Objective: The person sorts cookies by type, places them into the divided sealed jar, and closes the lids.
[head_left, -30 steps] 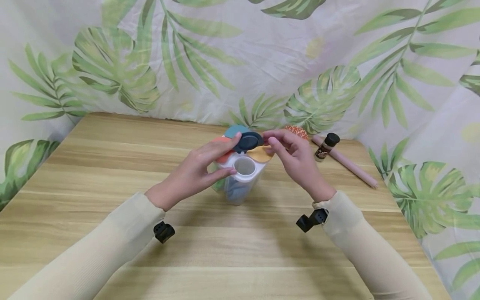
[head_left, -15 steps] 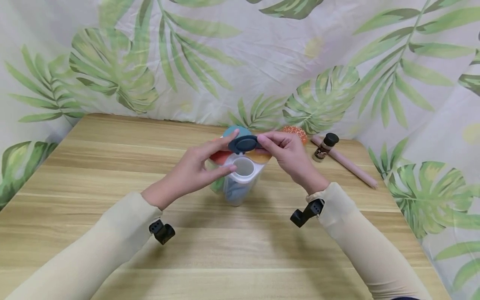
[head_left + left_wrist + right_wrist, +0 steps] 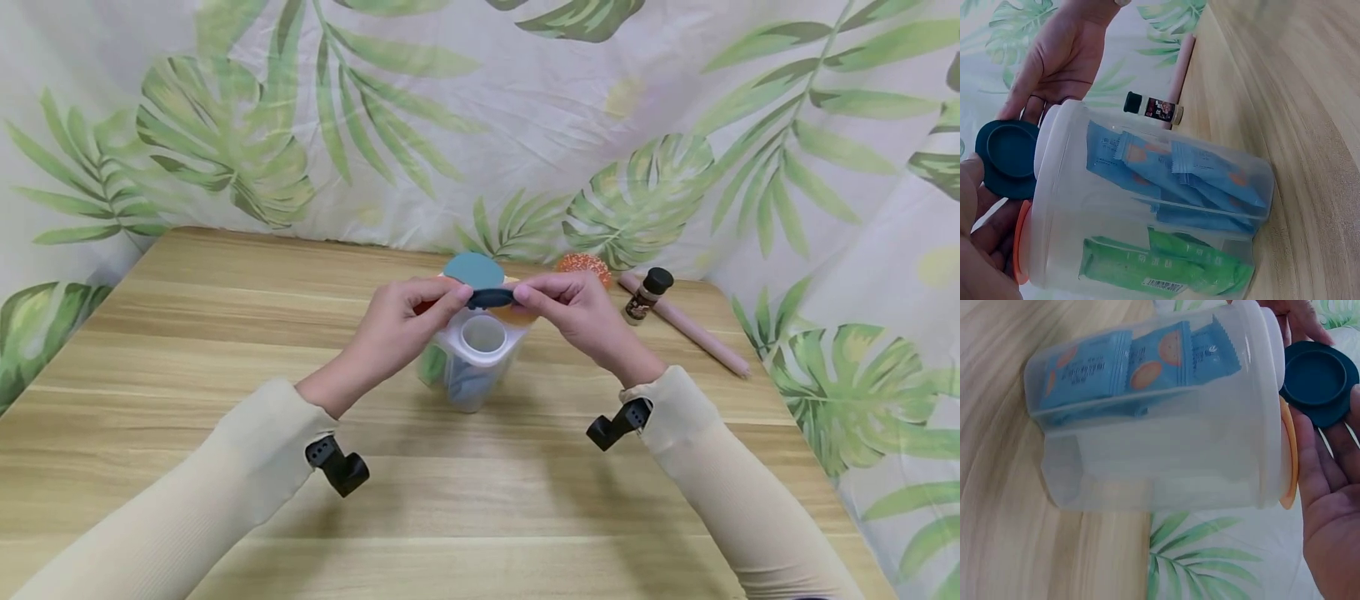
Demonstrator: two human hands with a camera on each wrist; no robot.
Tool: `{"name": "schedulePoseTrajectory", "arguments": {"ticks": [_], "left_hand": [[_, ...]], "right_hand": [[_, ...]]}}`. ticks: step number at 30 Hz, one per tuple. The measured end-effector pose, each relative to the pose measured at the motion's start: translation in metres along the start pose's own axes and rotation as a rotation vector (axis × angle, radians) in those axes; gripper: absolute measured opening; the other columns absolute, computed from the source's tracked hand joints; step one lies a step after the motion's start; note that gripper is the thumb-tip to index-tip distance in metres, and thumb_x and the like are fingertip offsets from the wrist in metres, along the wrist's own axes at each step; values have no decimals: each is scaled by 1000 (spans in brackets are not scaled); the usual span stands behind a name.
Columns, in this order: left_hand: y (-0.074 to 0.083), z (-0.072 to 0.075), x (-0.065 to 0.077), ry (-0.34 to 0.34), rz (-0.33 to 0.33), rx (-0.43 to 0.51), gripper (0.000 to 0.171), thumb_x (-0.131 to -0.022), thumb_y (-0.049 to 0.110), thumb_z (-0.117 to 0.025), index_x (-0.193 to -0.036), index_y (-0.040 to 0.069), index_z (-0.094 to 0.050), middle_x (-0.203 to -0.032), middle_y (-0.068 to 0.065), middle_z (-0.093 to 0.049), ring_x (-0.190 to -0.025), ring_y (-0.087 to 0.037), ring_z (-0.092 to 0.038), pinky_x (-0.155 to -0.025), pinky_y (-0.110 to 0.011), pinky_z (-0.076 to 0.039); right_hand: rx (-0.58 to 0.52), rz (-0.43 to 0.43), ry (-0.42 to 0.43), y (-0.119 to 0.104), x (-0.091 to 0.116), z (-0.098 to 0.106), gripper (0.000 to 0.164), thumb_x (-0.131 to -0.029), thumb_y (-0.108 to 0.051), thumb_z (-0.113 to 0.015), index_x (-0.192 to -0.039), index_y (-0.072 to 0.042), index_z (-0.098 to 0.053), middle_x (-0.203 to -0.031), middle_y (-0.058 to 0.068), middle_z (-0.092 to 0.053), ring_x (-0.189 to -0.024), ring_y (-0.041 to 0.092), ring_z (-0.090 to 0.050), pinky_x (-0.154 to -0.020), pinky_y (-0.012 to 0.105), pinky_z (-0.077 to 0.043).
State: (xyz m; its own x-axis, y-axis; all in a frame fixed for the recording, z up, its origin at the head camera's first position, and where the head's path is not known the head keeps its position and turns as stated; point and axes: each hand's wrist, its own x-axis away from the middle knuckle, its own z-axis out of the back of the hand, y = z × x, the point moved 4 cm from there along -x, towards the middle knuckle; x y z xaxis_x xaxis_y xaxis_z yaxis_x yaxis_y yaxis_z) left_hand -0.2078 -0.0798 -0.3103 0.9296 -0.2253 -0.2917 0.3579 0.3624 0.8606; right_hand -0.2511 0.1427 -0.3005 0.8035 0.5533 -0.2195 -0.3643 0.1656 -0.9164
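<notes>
A clear, compartmented storage container stands upright on the table. Its dark blue flip lid is raised behind a round opening. My left hand pinches the lid's left edge between thumb and fingers, while my right hand pinches its right edge. A teal lid at the back lies down, as do the orange lid and the yellow-orange lid, partly hidden by the hands. Through the walls show blue packets and green packets; one compartment facing the right wrist camera shows no packets.
Right of the container, a small bottle with a black cap stands beside a long pinkish rod. An orange speckled round object sits behind the right hand. A leaf-print cloth hangs along the wooden table's back edge.
My right hand has moved left and taken hold of the lid's edge. The left thumb has left the opening's rim for the lid, which now tilts to appear nearly edge-on.
</notes>
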Motion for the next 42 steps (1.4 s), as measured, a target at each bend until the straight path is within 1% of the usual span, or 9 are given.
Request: {"name": "schedulePoseTrajectory", "arguments": {"ticks": [5, 10, 12, 16, 20, 24, 27, 32, 42], "left_hand": [[-4, 2, 0, -41, -19, 19, 19, -103, 25, -69, -107, 11, -82, -102, -5, -76, -88, -13, -62, -73, -20, -49], [-7, 4, 2, -114, -100, 27, 17, -101, 16, -72, -114, 12, -82, -118, -3, -77, -106, -12, -69, -84, -19, -56], [-9, 4, 3, -130, -144, 12, 20, -99, 13, -73, -118, 12, -81, -122, -4, -77, -112, -14, -70, -87, -19, -56], [-11, 4, 5, -148, -225, -27, 26, -97, 10, -75, -122, 12, -80, -127, -6, -76, -122, -20, -69, -94, -19, -55], [-12, 4, 7, -163, -274, -73, 29, -94, 11, -79, -123, 13, -80, -131, -5, -75, -125, -21, -68, -99, -27, -56], [-13, 5, 8, -173, -304, -113, 31, -91, 12, -82, -123, 13, -80, -132, -7, -74, -128, -23, -67, -106, -39, -56], [-14, 6, 9, -179, -326, -136, 33, -90, 11, -83, -122, 11, -80, -132, -8, -75, -129, -25, -67, -108, -43, -56], [-14, 6, 9, -182, -359, -158, 34, -89, 11, -84, -122, 11, -80, -132, -9, -75, -129, -26, -67, -107, -44, -56], [-11, 7, 10, -185, -398, -180, 36, -87, 11, -85, -122, 8, -79, -132, -11, -74, -128, -26, -68, -106, -42, -57]], "right_hand": [[83, 45, -69, -2, 2, -2, 22, -104, -11, -66, -116, 2, -79, -115, 9, -81, -110, 9, -75, -97, 28, -61], [121, 131, -110, -5, 10, -6, 23, -102, -6, -67, -123, -1, -77, -123, 16, -77, -117, 9, -73, -100, 29, -61], [126, 186, -116, -6, 15, -8, 25, -101, -3, -67, -124, 0, -76, -126, 17, -76, -120, 9, -72, -100, 29, -61], [194, 334, -111, -5, 24, -13, 30, -96, 6, -69, -125, 2, -75, -129, 20, -73, -127, 8, -69, -104, 29, -59], [268, 425, -95, -4, 31, -17, 36, -90, 14, -72, -124, 2, -76, -129, 21, -73, -129, 8, -67, -108, 30, -56], [325, 436, -114, -4, 34, -18, 36, -89, 10, -75, -123, -2, -77, -132, 19, -73, -131, 14, -67, -111, 29, -54], [378, 443, -138, -4, 34, -19, 34, -90, 5, -77, -123, -4, -78, -134, 16, -73, -131, 20, -67, -113, 29, -52], [428, 461, -148, -6, 35, -20, 35, -89, 3, -78, -123, -4, -78, -134, 15, -73, -130, 25, -68, -113, 28, -52], [489, 507, -135, -9, 36, -22, 35, -87, 4, -80, -122, -4, -78, -132, 16, -73, -128, 27, -69, -112, 26, -52]]}}
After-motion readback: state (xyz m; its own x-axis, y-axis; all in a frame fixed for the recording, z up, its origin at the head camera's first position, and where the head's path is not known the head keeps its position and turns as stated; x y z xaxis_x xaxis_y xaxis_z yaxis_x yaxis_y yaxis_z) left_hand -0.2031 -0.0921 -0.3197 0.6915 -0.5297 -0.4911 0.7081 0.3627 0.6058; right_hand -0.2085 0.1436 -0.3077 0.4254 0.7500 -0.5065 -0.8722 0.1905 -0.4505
